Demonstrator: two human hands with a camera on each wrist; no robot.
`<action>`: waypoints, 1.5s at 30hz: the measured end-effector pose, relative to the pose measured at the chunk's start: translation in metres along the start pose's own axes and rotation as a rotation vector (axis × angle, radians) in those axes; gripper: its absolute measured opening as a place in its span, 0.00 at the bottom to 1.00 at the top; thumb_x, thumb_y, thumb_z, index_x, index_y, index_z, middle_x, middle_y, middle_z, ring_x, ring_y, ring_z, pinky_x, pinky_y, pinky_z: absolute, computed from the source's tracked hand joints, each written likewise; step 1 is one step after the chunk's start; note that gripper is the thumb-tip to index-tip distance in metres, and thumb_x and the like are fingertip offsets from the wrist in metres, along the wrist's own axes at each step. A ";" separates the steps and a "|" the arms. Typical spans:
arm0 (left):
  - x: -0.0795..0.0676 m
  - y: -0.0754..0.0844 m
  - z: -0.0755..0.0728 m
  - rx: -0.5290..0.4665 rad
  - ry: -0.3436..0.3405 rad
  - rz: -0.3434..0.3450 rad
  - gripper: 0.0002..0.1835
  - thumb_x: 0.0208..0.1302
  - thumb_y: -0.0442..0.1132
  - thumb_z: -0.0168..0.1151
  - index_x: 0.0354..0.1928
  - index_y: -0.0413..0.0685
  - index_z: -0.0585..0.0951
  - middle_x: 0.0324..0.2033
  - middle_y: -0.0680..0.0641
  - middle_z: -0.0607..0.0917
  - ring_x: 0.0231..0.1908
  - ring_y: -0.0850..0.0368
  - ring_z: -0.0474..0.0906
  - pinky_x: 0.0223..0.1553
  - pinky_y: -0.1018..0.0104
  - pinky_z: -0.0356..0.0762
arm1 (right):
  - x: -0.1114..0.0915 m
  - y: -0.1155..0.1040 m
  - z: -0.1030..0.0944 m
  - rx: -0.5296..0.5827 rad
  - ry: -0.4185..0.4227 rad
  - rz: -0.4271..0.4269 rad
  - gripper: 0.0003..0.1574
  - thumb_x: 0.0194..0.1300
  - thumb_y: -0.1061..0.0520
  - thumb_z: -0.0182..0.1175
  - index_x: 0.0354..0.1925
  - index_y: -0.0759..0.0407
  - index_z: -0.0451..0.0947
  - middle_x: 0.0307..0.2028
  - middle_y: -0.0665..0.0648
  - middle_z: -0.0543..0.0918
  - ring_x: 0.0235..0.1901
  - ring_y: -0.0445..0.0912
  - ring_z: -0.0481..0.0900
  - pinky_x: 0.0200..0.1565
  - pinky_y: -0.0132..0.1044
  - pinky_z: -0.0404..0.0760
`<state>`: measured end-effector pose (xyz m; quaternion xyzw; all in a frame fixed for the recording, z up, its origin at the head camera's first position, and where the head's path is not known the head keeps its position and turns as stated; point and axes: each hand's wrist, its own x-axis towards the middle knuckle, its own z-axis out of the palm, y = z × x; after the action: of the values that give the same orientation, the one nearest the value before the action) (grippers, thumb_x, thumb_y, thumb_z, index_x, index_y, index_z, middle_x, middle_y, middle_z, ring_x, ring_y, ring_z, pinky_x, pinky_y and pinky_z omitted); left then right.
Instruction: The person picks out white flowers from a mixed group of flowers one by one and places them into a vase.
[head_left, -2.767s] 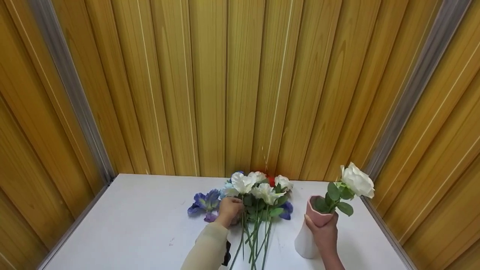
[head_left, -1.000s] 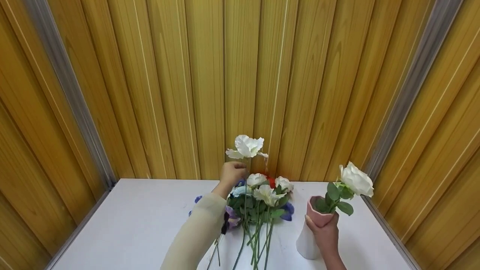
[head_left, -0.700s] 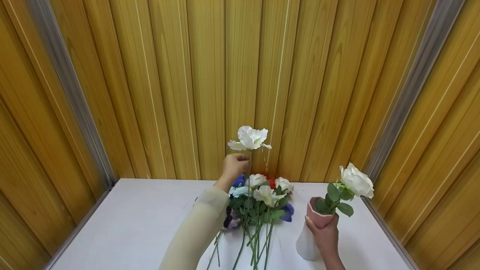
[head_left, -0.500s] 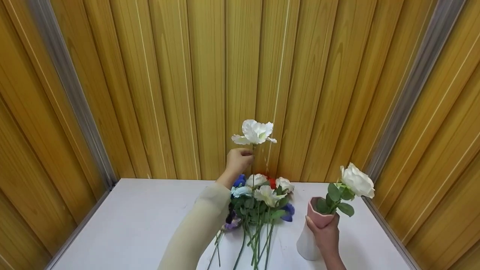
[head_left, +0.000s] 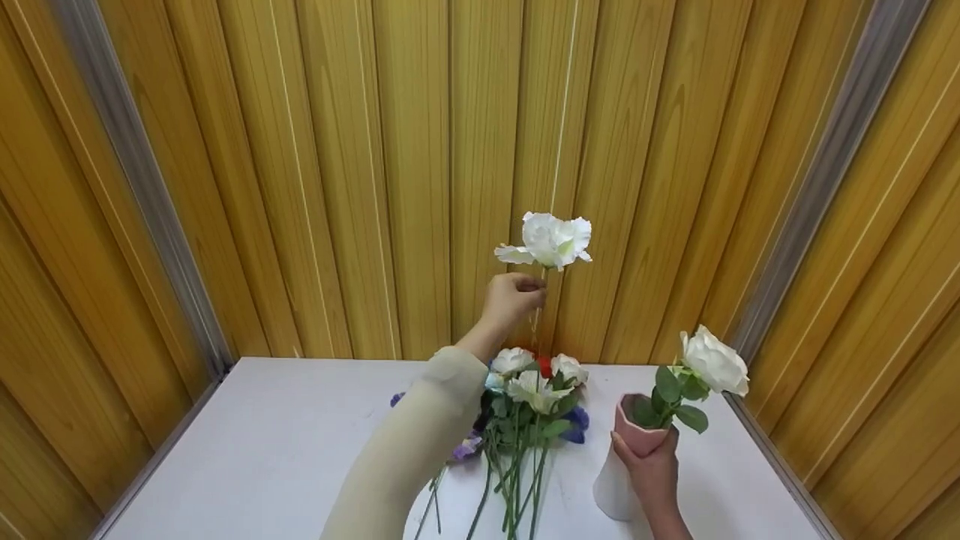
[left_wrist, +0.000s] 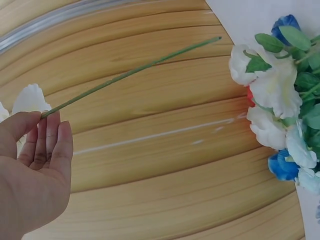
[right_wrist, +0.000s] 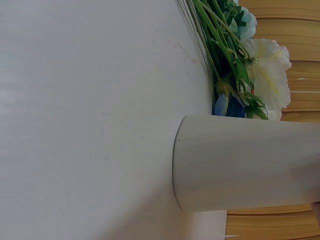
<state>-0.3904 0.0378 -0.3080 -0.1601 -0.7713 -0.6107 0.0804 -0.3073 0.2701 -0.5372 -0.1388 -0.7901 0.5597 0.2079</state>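
Note:
My left hand [head_left: 514, 304] pinches a white ruffled flower [head_left: 551, 241] by its stem just under the bloom, high over the pile. In the left wrist view the bare green stem [left_wrist: 132, 75] runs out from between thumb and fingers, its lower end free in the air. My right hand [head_left: 651, 466] grips the vase [head_left: 616, 489], pink at the neck and white below, which stands upright on the table. A white rose [head_left: 714, 360] with green leaves leans out of its mouth to the right. In the right wrist view only the vase's white base part [right_wrist: 240, 162] shows.
Several flowers lie heaped mid-table, among them white blooms [head_left: 536, 391], a purple-blue one [head_left: 576, 424] and a red one [head_left: 544, 365], green stems [head_left: 517, 480] toward me. The white table [head_left: 285, 435] ends at a wood-patterned wall [head_left: 412, 187].
My left hand has drawn the white ruffled flower out of the heap, raised it and moved it to the right. My right hand keeps holding the vase in the same place.

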 end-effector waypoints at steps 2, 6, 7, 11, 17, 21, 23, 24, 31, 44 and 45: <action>0.000 0.004 0.006 0.002 -0.009 0.002 0.12 0.64 0.26 0.61 0.47 0.29 0.86 0.44 0.32 0.90 0.33 0.62 0.81 0.42 0.67 0.86 | 0.000 0.001 0.000 0.002 0.002 -0.007 0.61 0.60 0.54 0.71 0.75 0.71 0.42 0.68 0.82 0.66 0.67 0.71 0.69 0.71 0.62 0.66; 0.000 0.015 0.018 0.023 -0.020 0.018 0.11 0.64 0.27 0.62 0.45 0.30 0.87 0.43 0.34 0.91 0.31 0.63 0.79 0.38 0.72 0.83 | -0.001 0.002 -0.001 0.003 0.001 -0.007 0.62 0.60 0.55 0.71 0.75 0.71 0.41 0.68 0.82 0.66 0.67 0.70 0.69 0.70 0.62 0.67; 0.001 0.018 0.021 0.030 -0.023 0.023 0.11 0.63 0.28 0.62 0.45 0.31 0.87 0.42 0.35 0.91 0.31 0.63 0.79 0.37 0.72 0.82 | -0.001 0.002 -0.001 0.001 0.005 -0.010 0.62 0.60 0.55 0.71 0.75 0.71 0.41 0.67 0.82 0.67 0.66 0.70 0.70 0.70 0.62 0.67; 0.001 0.032 0.032 0.023 -0.067 0.023 0.10 0.65 0.30 0.64 0.46 0.33 0.87 0.42 0.38 0.91 0.33 0.62 0.82 0.40 0.71 0.84 | 0.000 0.003 -0.003 -0.002 0.025 -0.030 0.60 0.60 0.55 0.71 0.74 0.71 0.44 0.66 0.82 0.69 0.65 0.69 0.71 0.68 0.61 0.69; 0.000 0.046 0.047 0.019 -0.135 0.055 0.11 0.65 0.29 0.63 0.46 0.32 0.87 0.43 0.37 0.91 0.33 0.61 0.84 0.41 0.72 0.84 | 0.000 0.002 -0.004 -0.018 0.030 -0.023 0.59 0.59 0.54 0.71 0.73 0.71 0.45 0.65 0.82 0.70 0.63 0.69 0.72 0.66 0.60 0.70; -0.004 0.049 0.055 0.048 -0.158 0.076 0.11 0.65 0.27 0.62 0.46 0.31 0.87 0.42 0.37 0.91 0.32 0.61 0.84 0.38 0.74 0.83 | 0.000 0.001 -0.004 -0.028 0.004 -0.001 0.61 0.60 0.53 0.70 0.74 0.71 0.43 0.66 0.82 0.68 0.65 0.70 0.71 0.68 0.61 0.69; -0.007 0.050 0.059 0.062 -0.163 0.081 0.10 0.65 0.27 0.62 0.45 0.32 0.87 0.41 0.37 0.91 0.31 0.61 0.84 0.36 0.75 0.82 | 0.000 0.001 -0.004 -0.028 -0.007 0.008 0.61 0.60 0.52 0.70 0.75 0.71 0.42 0.67 0.82 0.67 0.65 0.69 0.70 0.69 0.61 0.68; -0.008 0.051 0.061 0.070 -0.169 0.084 0.10 0.65 0.27 0.61 0.45 0.31 0.87 0.41 0.37 0.91 0.31 0.61 0.84 0.35 0.75 0.82 | 0.000 0.000 -0.004 -0.027 -0.008 0.010 0.61 0.60 0.52 0.70 0.75 0.71 0.42 0.67 0.81 0.67 0.65 0.69 0.70 0.69 0.61 0.68; -0.015 0.056 0.078 0.093 -0.198 0.095 0.09 0.63 0.27 0.64 0.44 0.33 0.88 0.40 0.38 0.92 0.32 0.61 0.85 0.34 0.77 0.81 | 0.000 -0.001 -0.003 -0.004 -0.009 0.004 0.60 0.61 0.54 0.69 0.75 0.70 0.42 0.68 0.81 0.67 0.65 0.69 0.71 0.69 0.62 0.69; -0.027 0.056 0.106 0.103 -0.249 0.095 0.07 0.63 0.27 0.66 0.42 0.34 0.87 0.40 0.40 0.92 0.29 0.66 0.80 0.34 0.79 0.80 | -0.002 0.002 -0.001 -0.006 0.054 -0.036 0.57 0.57 0.55 0.73 0.72 0.68 0.49 0.64 0.79 0.73 0.60 0.65 0.76 0.58 0.43 0.77; -0.028 0.055 0.108 0.101 -0.253 0.087 0.07 0.63 0.27 0.66 0.42 0.34 0.87 0.39 0.40 0.92 0.29 0.66 0.79 0.34 0.78 0.80 | -0.002 0.002 -0.002 -0.006 0.054 -0.040 0.58 0.57 0.56 0.73 0.72 0.68 0.49 0.64 0.79 0.73 0.61 0.66 0.75 0.60 0.48 0.77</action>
<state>-0.3378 0.1490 -0.2924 -0.2648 -0.7975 -0.5418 0.0167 -0.3046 0.2712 -0.5393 -0.1386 -0.7886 0.5491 0.2397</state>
